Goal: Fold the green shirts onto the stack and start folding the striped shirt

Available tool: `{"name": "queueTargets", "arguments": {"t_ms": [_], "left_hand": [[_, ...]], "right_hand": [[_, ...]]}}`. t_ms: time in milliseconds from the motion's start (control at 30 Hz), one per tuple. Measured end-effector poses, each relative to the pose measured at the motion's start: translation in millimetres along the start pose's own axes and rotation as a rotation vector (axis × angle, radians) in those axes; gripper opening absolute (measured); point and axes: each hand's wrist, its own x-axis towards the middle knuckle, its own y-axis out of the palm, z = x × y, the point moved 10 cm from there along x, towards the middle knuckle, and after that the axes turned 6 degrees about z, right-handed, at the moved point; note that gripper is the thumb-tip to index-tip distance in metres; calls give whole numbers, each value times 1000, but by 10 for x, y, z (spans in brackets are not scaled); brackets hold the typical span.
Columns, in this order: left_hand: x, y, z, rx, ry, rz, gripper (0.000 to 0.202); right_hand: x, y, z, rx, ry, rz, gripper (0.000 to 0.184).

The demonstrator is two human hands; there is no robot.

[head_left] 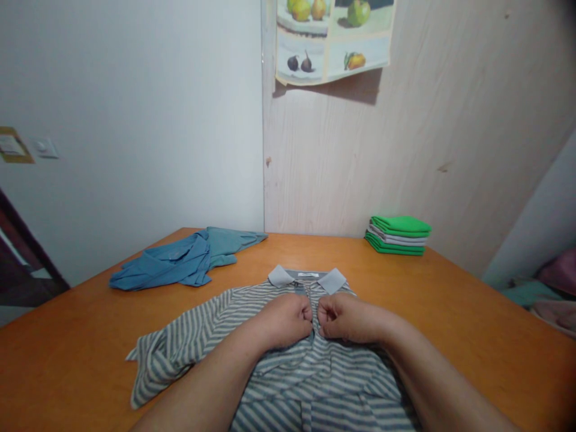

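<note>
Striped polo shirt (193,342), one, lies flat at near centre of the orange surface (450,312), collar toward the far side. Left hand (288,321) and right hand (348,318) are both curled tight, pinching the shirt's front just below the collar, knuckles almost touching.

Bare room on the right and near left. The far edge meets the wall.

- Far left: one blue heap (180,261), garment count unclear.
- Far right: one folded stack (398,235), green with a grey layer.
- Collar label (308,275): unreadable.
- Fruit poster (333,39): no legible text.

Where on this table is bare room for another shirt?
Widest bare table lies right of the striped shirt, in front of the green stack. Another patch sits front left, in front of the blue shirt. A strip runs behind the collar. The centre is crowded: left hand and right hand grip the shirt.
</note>
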Motion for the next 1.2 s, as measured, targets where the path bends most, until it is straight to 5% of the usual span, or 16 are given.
{"name": "queueTargets", "arguments": {"t_ms": [300,533,800,1200], "left_hand": [[16,57,10,-36,-35,18,9],[12,42,-40,-74,21,10,7],[-26,-115,-30,-402,50,-97,8],[4,7,84,-788,-80,-61,17]], "right_hand": [[-4,-48,45,-96,22,-55,10],[34,-56,-26,32,3,-77,14],[-24,-168,89,322,-88,-115,12],[-16,-215,125,316,-105,-193,4]]}}
